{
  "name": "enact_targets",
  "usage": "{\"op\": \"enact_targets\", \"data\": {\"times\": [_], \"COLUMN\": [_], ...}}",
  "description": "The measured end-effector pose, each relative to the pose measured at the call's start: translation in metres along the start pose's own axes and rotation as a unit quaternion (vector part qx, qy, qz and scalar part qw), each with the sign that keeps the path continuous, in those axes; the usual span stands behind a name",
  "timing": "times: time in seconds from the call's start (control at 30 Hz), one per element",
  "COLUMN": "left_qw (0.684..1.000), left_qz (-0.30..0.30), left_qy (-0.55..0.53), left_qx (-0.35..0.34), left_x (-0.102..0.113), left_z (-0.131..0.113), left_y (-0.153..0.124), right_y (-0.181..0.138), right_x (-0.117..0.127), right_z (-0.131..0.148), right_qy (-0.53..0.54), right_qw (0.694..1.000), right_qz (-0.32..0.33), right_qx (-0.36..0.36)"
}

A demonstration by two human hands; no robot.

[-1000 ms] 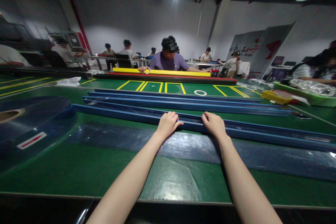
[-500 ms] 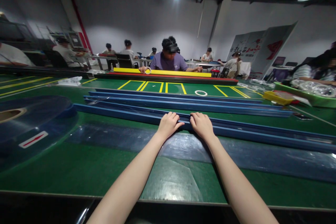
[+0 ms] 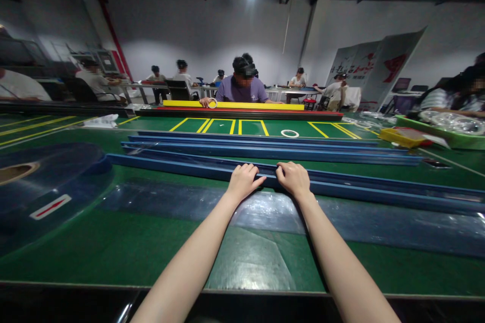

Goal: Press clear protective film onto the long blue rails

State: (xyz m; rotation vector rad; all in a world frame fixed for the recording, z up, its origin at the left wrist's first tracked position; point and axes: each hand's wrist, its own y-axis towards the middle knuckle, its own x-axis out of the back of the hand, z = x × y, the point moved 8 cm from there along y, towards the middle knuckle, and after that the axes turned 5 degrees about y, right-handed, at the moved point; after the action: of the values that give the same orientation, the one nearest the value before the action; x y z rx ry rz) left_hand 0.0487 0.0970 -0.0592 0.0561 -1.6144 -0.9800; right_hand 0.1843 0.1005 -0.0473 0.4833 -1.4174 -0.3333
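Both my hands are on a long blue plastic channel (image 3: 359, 189) that lies across the table. My left hand (image 3: 243, 180) has its fingers curled over the channel, the thumb pointing right along the near side. A short way to its right, my right hand (image 3: 295, 179) also curls over the channel; its thumb is mostly hidden. Just in front of the channel a strip of clear film (image 3: 265, 208) lies flat, running beneath my wrists. Behind it lie more blue channels (image 3: 265, 150), roughly parallel.
A large roll of clear film (image 3: 81, 174) with a red arrow label is at the left. White ring of tape (image 3: 290, 133), yellow tray (image 3: 397, 137) and green tray (image 3: 454, 139) are farther back. Across the table (image 3: 125, 237), a person (image 3: 242, 88) holds a yellow bar (image 3: 265, 106).
My right hand has shifted very slightly to the right along the channel. My left hand stays in place. The view tilts a little; the person opposite has moved one hand.
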Motion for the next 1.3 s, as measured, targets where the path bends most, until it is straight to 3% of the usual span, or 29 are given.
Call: {"op": "enact_targets", "data": {"times": [0.3,0.43,0.57,0.9,1.3], "left_qw": [1.0,1.0,1.0,0.999,0.999], "left_qz": [0.001,0.008,0.012,0.013,0.01], "left_qy": [0.016,0.027,0.028,0.034,0.04], "left_qx": [-0.002,-0.01,-0.003,-0.002,-0.002], "left_x": [0.002,-0.001,-0.004,-0.004,-0.004], "left_z": [0.0,-0.001,0.0,-0.001,-0.001], "left_y": [0.0,0.0,0.0,0.0,0.0], "right_y": [-0.009,-0.01,-0.005,-0.003,-0.003], "right_x": [0.011,0.016,0.016,0.003,0.001], "right_z": [-0.057,-0.068,-0.058,-0.002,-0.006], "right_qy": [-0.036,-0.046,-0.068,-0.034,-0.019], "right_qw": [0.992,0.986,0.986,0.999,0.999], "right_qz": [-0.014,-0.005,0.013,0.034,0.028], "right_qx": [-0.119,-0.161,-0.149,0.004,-0.004]}}
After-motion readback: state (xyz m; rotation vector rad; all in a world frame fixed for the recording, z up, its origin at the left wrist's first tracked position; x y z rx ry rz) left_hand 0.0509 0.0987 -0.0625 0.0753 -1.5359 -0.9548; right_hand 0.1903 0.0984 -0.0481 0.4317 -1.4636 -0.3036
